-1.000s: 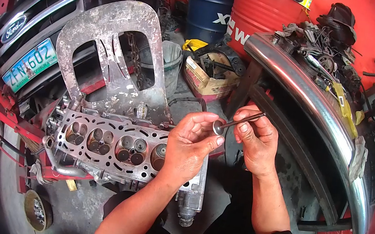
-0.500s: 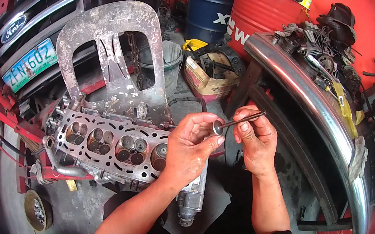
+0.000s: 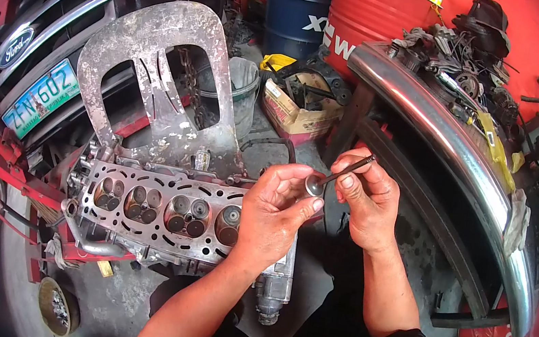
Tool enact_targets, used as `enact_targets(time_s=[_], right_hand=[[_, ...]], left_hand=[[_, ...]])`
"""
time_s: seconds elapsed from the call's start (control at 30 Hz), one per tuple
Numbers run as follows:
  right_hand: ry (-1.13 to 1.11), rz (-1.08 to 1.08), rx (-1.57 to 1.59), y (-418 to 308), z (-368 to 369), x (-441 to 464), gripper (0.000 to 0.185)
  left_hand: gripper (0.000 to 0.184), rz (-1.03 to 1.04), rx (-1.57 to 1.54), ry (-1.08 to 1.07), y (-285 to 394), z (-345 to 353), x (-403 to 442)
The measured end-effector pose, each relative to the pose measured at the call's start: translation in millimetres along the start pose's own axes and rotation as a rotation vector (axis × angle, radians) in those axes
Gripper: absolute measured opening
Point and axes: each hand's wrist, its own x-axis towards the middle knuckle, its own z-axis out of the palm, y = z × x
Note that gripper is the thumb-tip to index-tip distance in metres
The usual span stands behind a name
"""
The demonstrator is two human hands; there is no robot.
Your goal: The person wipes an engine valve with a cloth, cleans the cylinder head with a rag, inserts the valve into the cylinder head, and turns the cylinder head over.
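Note:
Between my two hands is an engine valve (image 3: pixel 314 186), its round head toward the lower left and its dark stem slanting up to the right. My left hand (image 3: pixel 277 200) pinches the rim of the head between thumb and fingers. My right hand (image 3: pixel 370 200) grips the stem with thumb and fingertips. Below and left of them, a metal cylinder head (image 3: pixel 158 225) lies with its combustion chambers facing up, round valve faces showing in each chamber. My left hand and forearm cover its right end.
A worn plastic chair (image 3: pixel 171 134) stands behind the cylinder head. A chrome bumper (image 3: pixel 440 134) curves along the right, with greasy parts behind it. A cardboard box (image 3: pixel 294 113) and bucket (image 3: pixel 241 99) sit at the back; a bowl of small parts (image 3: pixel 69 309) is lower left.
The valve has tilted, so its head shows more of its face and its stem points more toward me. The hands stay in nearly the same place.

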Motion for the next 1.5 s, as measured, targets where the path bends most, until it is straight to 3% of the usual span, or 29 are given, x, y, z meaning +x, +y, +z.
enact_targets(time_s=[0.2, 0.47, 1.3, 1.5], right_hand=[[-0.013, -0.038, -0.107, -2.8, -1.4, -0.1, 0.008], [-0.040, -0.049, -0.071, -3.7, -3.9, -0.4, 0.009], [-0.142, -0.033, 0.134, 1.6, -7.7, -0.7, 0.014], [-0.193, -0.025, 0.305, 3.3, -8.2, -0.1, 0.015]], left_hand=[[0.040, 0.028, -0.047, -0.038, -4.1, 0.0, -1.3], [0.019, 0.059, 0.006, 0.017, -3.0, -6.7, -0.1], [0.013, 0.108, -0.066, 0.040, 4.9, -7.4, -2.3], [0.015, 0.102, -0.109, 0.027, 2.4, -8.2, -2.8]])
